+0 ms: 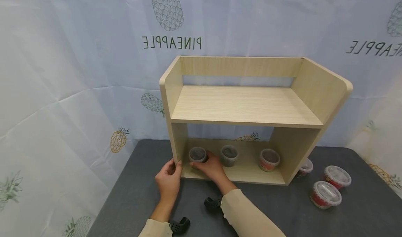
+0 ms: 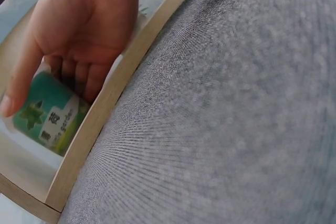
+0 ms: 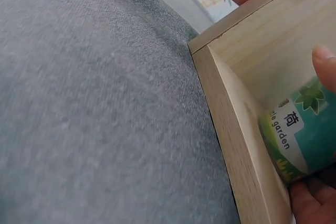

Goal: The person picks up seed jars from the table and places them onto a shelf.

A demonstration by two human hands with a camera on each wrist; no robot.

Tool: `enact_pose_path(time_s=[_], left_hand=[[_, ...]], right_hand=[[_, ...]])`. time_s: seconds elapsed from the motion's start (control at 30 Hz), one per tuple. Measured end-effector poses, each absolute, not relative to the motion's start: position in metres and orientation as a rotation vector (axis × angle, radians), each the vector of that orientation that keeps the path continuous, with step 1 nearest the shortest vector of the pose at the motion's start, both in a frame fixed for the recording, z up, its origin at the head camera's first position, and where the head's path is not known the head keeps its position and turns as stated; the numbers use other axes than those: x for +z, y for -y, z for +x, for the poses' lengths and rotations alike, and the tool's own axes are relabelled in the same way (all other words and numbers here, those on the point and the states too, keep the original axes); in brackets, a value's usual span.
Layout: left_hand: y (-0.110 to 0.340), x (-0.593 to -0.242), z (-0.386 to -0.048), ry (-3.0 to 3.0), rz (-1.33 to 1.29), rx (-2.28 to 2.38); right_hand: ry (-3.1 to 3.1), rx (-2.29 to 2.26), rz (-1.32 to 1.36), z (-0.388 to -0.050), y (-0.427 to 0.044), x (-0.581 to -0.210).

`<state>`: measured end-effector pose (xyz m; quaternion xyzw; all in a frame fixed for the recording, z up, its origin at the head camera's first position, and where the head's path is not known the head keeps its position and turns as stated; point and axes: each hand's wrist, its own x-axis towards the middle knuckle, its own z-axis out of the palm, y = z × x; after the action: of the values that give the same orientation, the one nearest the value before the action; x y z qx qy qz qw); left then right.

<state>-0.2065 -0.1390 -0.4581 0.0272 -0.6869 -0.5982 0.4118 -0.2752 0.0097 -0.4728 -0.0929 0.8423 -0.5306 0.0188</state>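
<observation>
A small lidded plastic cup point(image 1: 197, 154) stands at the left end of the lower shelf. My right hand point(image 1: 209, 166) holds it, thumb on one side and fingers on the other, also seen in the left wrist view as a hand point(image 2: 86, 24). In the right wrist view the cup point(image 3: 310, 124) has a green label with a leaf and "garden" lettering. My left hand point(image 1: 169, 181) grips the lower front edge of the left side panel point(image 1: 174, 139) of the wooden shelf unit point(image 1: 245, 104), its fingers on the outer side.
On the same board stand a middle cup point(image 1: 229, 155) and a red-labelled cup point(image 1: 269, 159). Right of the unit, a partly hidden cup point(image 1: 304, 167) and two red-labelled cups, one behind point(image 1: 337, 177) and one in front point(image 1: 326, 195), rest on the dark grey table point(image 1: 125, 202). A pineapple-print curtain point(image 1: 94, 55) hangs behind.
</observation>
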Motion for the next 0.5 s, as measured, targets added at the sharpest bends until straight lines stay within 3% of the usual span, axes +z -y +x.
enact_pose_path(time_s=[0.5], left_hand=[[0.139,-0.459,-0.207,1.729,0.065,-1.504]], right_hand=[[-2.664,-1.712,-0.277,-0.289,0.01,-0.475]])
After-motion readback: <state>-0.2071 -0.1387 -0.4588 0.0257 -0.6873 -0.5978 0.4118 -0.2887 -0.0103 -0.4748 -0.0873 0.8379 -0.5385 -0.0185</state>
